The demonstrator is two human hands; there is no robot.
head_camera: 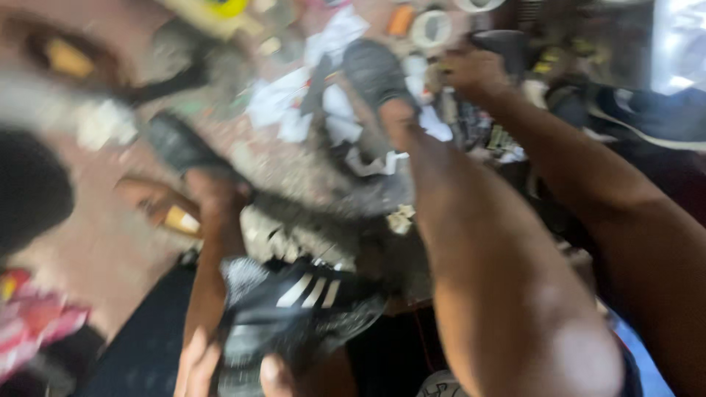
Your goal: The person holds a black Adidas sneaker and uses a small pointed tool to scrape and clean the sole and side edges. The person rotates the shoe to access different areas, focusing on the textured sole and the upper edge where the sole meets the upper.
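The view is motion-blurred. My left hand point(202, 367) is at the bottom edge, gripping a black shoe with white stripes point(298, 305) that rests across my lap. My right hand point(474, 73) is stretched out to the upper right, in among small cluttered items and next to a dark object point(506, 43). The blur hides whether its fingers hold anything. My two bare legs reach forward, with a black sandal point(375, 70) on one foot and another black sandal point(176, 143) on the other.
Scraps of white paper point(283, 103) and tape rolls point(432, 28) litter the reddish floor ahead. A dark shoe with a pale sole point(647, 117) lies at the right. A pink and red bag point(33, 320) sits at the lower left, below a dark round shape point(29, 187).
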